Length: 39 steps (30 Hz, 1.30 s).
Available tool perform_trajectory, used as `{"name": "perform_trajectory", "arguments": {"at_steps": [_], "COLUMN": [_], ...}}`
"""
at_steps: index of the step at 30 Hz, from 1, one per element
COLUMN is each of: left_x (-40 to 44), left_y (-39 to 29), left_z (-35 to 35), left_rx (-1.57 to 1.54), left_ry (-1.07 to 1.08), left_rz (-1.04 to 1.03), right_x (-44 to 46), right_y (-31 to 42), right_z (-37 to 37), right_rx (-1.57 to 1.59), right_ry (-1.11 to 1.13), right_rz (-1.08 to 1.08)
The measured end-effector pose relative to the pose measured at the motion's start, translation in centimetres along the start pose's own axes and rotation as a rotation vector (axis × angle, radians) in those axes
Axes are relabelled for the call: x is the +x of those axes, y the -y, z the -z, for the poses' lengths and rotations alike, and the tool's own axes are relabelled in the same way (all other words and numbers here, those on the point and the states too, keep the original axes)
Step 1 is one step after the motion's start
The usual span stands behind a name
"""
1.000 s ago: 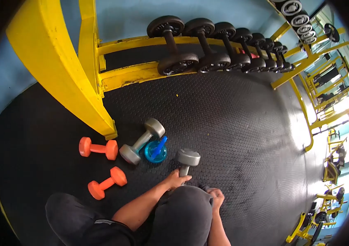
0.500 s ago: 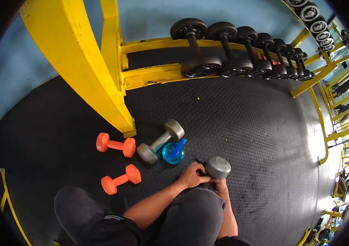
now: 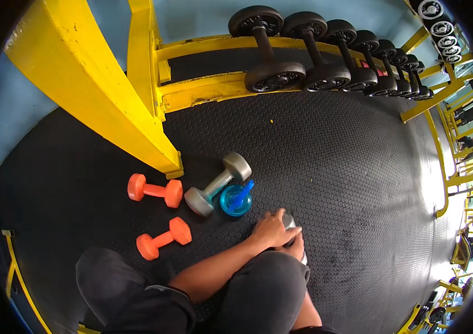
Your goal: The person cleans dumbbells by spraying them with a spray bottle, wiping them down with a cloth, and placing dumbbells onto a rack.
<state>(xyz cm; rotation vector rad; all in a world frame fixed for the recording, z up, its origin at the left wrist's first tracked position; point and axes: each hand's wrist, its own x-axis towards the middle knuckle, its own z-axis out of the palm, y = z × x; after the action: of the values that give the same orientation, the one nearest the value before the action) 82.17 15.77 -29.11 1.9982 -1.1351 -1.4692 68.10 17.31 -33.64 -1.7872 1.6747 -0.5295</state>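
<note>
A grey dumbbell is in front of my right knee, largely covered by my two hands. My left hand is wrapped over its upper end, fingers bent around the head. Lower down, my right hand grips the same dumbbell, partly hidden behind the left hand and knee. To the left of my hands stands a blue translucent bottle with a blue nozzle. Beside it lies a second grey dumbbell. Farther left are two orange dumbbells, one upper and one lower.
A yellow rack holding several black dumbbells runs along the blue wall. Its thick yellow post meets the black rubber floor near the orange dumbbells. More yellow gym frames stand at the right.
The grey dumbbell in my hands has tipped and sunk lower between them. My left hand has moved up and over its head. The view has shifted slightly.
</note>
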Motion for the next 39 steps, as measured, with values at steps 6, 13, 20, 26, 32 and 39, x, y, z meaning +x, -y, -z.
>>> {"name": "perform_trajectory", "arguments": {"at_steps": [6, 13, 20, 26, 32, 39], "left_x": [0.5, 1.1, 0.1, 2.8, -1.4, -3.8], "left_y": [0.9, 2.6, 3.4, 9.2, 2.0, -5.4], "left_z": [1.0, 0.9, -0.4, -4.7, -0.6, 2.6], "left_rx": [0.292, 0.016, -0.494, -0.87, -0.514, 0.416], "left_ry": [0.205, 0.515, 0.299, 0.412, 0.166, -0.097], "left_rz": [-0.065, 0.015, 0.177, 0.42, 0.242, -0.263], "right_x": [-2.1, 3.9, 0.2, -5.3, -4.9, -0.7], "right_y": [-3.6, -1.5, -3.3, -6.4, -6.4, -3.0], "right_z": [-1.9, 4.2, 2.2, 0.5, 7.5, 14.3], "right_rx": [-0.201, -0.141, -0.292, -0.427, 0.113, 0.303], "right_ry": [-0.246, 0.41, 0.098, -0.058, 0.755, 1.102], "right_rz": [0.446, 0.306, 0.494, 0.736, 0.256, -0.019]}}
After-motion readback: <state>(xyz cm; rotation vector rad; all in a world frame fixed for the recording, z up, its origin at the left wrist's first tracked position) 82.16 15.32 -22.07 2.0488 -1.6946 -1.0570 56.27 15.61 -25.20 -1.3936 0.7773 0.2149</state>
